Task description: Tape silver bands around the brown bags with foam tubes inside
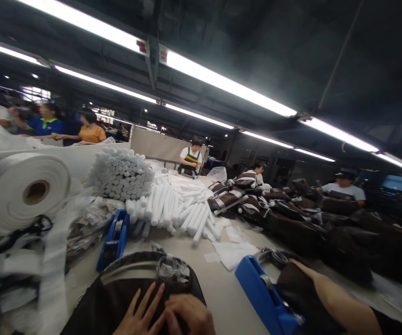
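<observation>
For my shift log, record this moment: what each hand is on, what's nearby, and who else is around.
Left hand: fingers spread on a dark brown padded piece
Right hand: on the same piece, beside the left hand
Nearby: clear-wrapped bundle, blue tape dispenser, pile of white rolls
Others: co-worker's arm at right; more people beyond

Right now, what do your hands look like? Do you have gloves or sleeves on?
My left hand and my right hand are bare, with no gloves, and no ring shows on them. Only the hands show at the bottom of the view, so any sleeves are out of sight.
</observation>
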The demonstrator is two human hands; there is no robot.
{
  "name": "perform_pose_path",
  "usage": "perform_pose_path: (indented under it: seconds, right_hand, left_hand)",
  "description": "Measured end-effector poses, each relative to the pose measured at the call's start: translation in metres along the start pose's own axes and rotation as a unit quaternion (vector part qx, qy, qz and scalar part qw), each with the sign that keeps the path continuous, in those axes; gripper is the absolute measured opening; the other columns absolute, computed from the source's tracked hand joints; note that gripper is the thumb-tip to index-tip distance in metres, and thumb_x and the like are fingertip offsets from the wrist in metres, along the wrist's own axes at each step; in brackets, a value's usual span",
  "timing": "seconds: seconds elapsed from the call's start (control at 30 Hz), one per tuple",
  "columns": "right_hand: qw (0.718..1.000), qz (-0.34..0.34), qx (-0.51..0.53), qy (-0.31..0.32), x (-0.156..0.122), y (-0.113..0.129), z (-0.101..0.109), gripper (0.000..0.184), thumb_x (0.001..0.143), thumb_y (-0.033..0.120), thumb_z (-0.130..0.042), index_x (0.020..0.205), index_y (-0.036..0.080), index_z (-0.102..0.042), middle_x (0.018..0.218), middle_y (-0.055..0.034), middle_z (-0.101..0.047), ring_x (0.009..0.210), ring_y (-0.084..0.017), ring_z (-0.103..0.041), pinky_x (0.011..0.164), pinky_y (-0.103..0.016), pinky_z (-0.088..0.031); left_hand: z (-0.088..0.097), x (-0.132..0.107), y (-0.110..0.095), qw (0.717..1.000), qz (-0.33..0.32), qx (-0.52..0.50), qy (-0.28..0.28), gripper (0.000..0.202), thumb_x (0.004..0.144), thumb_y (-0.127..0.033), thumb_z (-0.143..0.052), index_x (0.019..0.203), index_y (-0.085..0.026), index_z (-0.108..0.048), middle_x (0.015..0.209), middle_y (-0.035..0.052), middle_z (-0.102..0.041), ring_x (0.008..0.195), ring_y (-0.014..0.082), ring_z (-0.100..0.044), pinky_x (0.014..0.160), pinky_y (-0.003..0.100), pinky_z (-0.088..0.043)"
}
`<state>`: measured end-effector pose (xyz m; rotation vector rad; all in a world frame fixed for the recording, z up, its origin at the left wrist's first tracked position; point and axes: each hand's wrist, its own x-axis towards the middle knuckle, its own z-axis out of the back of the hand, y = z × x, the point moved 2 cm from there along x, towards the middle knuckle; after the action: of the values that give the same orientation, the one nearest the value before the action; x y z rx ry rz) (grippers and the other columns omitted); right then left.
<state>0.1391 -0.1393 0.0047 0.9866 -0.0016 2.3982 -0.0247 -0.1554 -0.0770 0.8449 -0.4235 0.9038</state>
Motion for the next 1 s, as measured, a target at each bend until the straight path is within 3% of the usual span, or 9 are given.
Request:
perform_pose_path:
  seconds: [0.07, 0.17, 0.3, 0.43, 0.5, 0.67, 1.0]
  right_hand:
    - [1.0, 0.028, -0.013, -0.005, 0.018, 0.002, -0.005, 0.035, 0.088, 0.038, -0.056, 0.119, 0.025, -0.066, 0.121, -0.0046, -0.069, 0.121, -0.028, -0.059, 0.103, -0.046, -0.05]
    - [0.994, 0.065, -0.086, 0.021, 0.018, -0.004, -0.024, 0.078, 0.082, 0.053, -0.062, 0.148, 0.019, -0.04, 0.152, -0.0106, -0.04, 0.141, -0.039, -0.034, 0.111, -0.062, -0.035]
    - [0.986, 0.051, -0.145, 0.068, -0.015, -0.02, -0.042, 0.093, 0.082, 0.059, -0.06, 0.155, 0.016, -0.021, 0.157, -0.0124, -0.027, 0.144, -0.039, -0.025, 0.111, -0.06, -0.035]
    - [0.987, 0.011, -0.14, 0.082, -0.028, -0.015, -0.038, 0.095, 0.083, 0.06, -0.058, 0.156, 0.014, -0.018, 0.16, -0.0108, -0.02, 0.148, -0.037, -0.015, 0.116, -0.06, -0.027]
    - [0.987, 0.0, -0.13, 0.096, -0.025, -0.009, -0.034, 0.091, 0.085, 0.057, -0.058, 0.155, 0.014, -0.019, 0.16, -0.0099, -0.019, 0.148, -0.035, -0.013, 0.118, -0.06, -0.022]
    - [0.987, 0.007, -0.119, 0.11, -0.018, -0.005, -0.034, 0.081, 0.09, 0.053, -0.053, 0.154, 0.015, -0.023, 0.159, -0.0095, -0.024, 0.148, -0.031, -0.02, 0.119, -0.055, -0.021]
    - [0.991, 0.02, -0.114, 0.065, -0.024, -0.005, -0.031, 0.059, 0.096, 0.037, -0.048, 0.15, 0.017, -0.035, 0.155, -0.0068, -0.036, 0.146, -0.024, -0.027, 0.12, -0.046, -0.021]
  left_hand:
    - [-0.005, -0.004, -0.001, 0.999, 0.001, -0.038, 0.029, 0.066, 0.091, -0.026, -0.051, 0.152, -0.036, -0.026, 0.142, 0.0048, -0.054, 0.127, 0.0307, -0.05, 0.102, 0.045, -0.038]
    - [-0.005, -0.005, -0.002, 0.993, 0.009, -0.088, 0.076, 0.071, 0.091, -0.027, -0.054, 0.153, -0.035, -0.021, 0.146, 0.0047, -0.049, 0.129, 0.0303, -0.048, 0.105, 0.044, -0.038]
    - [0.015, 0.004, 0.001, 0.975, 0.041, -0.149, 0.162, 0.081, 0.09, -0.039, -0.054, 0.156, -0.022, -0.009, 0.155, 0.0101, -0.034, 0.141, 0.0304, -0.034, 0.113, 0.046, -0.032]
    - [0.041, -0.001, 0.012, 0.945, 0.104, -0.207, 0.232, 0.12, 0.069, -0.072, -0.062, 0.155, -0.014, -0.002, 0.16, 0.0163, -0.017, 0.146, 0.0377, -0.017, 0.117, 0.061, -0.016]
    - [0.05, -0.014, 0.021, 0.942, 0.148, -0.187, 0.235, 0.124, 0.064, -0.08, -0.059, 0.155, -0.014, -0.008, 0.16, 0.0182, -0.016, 0.146, 0.0413, -0.014, 0.115, 0.065, -0.009]
    - [0.061, -0.044, 0.032, 0.948, 0.205, -0.108, 0.217, 0.106, 0.071, -0.077, -0.058, 0.154, -0.021, -0.022, 0.159, 0.018, -0.02, 0.145, 0.042, -0.018, 0.114, 0.064, -0.01]
    - [0.074, -0.056, 0.033, 0.954, 0.194, -0.102, 0.204, 0.092, 0.082, -0.071, -0.052, 0.153, -0.02, -0.025, 0.16, 0.0179, -0.018, 0.146, 0.0398, -0.019, 0.115, 0.058, -0.018]
